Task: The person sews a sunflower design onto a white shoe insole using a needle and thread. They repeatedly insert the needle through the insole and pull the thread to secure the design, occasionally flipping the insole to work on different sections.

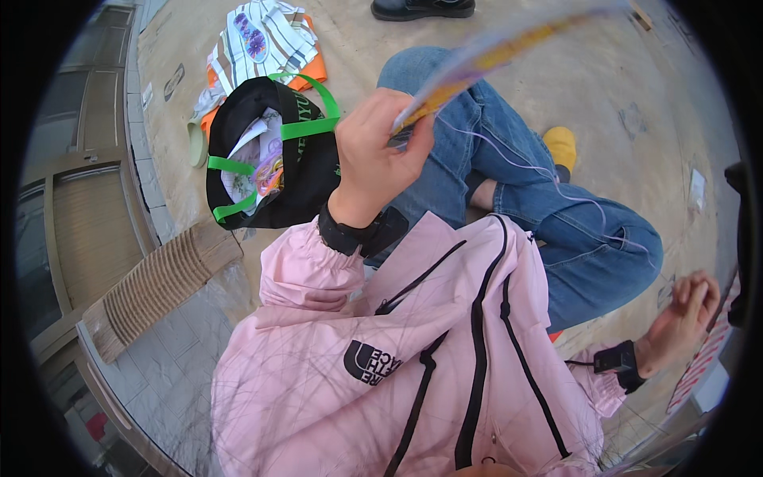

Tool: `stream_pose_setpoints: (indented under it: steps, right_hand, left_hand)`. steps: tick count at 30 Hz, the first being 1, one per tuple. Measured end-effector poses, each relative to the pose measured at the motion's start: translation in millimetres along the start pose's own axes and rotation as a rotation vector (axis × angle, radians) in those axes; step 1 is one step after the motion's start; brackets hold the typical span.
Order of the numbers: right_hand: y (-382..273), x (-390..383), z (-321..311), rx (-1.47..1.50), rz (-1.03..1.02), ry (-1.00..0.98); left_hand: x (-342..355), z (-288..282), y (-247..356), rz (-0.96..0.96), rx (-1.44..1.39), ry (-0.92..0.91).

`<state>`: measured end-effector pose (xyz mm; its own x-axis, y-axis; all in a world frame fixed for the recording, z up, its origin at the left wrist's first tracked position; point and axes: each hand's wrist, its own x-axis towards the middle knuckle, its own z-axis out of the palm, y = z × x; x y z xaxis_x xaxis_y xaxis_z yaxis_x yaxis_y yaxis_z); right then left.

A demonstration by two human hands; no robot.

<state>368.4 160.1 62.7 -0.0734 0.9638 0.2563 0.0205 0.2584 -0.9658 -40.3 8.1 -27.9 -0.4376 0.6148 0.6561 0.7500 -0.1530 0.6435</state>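
Pinching flat yellow-and-purple piece [489, 67] in left hand [377, 155], raised over jeans [588, 266]. Best to draw pale purple thread [483, 136] evenly — slack off the knee. Right hand [675, 326] out to the side, fingers bunched — grip unclear.

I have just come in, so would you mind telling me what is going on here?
A person in a pink jacket and jeans sits with legs bent. Of the hands, the left hand grips a flat yellow-and-purple piece, raised and blurred, while a pale purple thread trails across the jeans. The right hand is out to the side; whether it holds anything is unclear. At the person's left, a black bag with green handles stands open, with colourful strands inside.
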Motion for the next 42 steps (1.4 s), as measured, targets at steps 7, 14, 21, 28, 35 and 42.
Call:
stream_pose_setpoints:
  steps: [7, 14, 21, 28, 35, 42]
  right_hand:
    - [35, -43, 143, 0.268, 0.334, -0.604]
    - [29, -44, 169, 0.090, 0.141, -0.866]
    - [40, -48, 175, 0.050, 0.212, -0.713]
    - [49, -43, 178, 0.052, 0.269, -0.634]
    - [61, -37, 177, 0.032, 0.255, -0.508]
    - [76, -11, 157, -0.182, 0.003, -0.221]
  left_hand:
    - [1, 24, 45, 0.453, -0.131, -0.273]
    - [-5, 29, 61, 0.485, -0.174, -0.266]
    - [-10, 36, 60, 0.524, -0.264, -0.314]
    - [-24, 44, 60, 0.446, -0.466, -0.486]
    - [-27, 45, 64, 0.437, -0.488, -0.541]
    - [-30, 39, 62, 0.492, -0.356, -0.469]
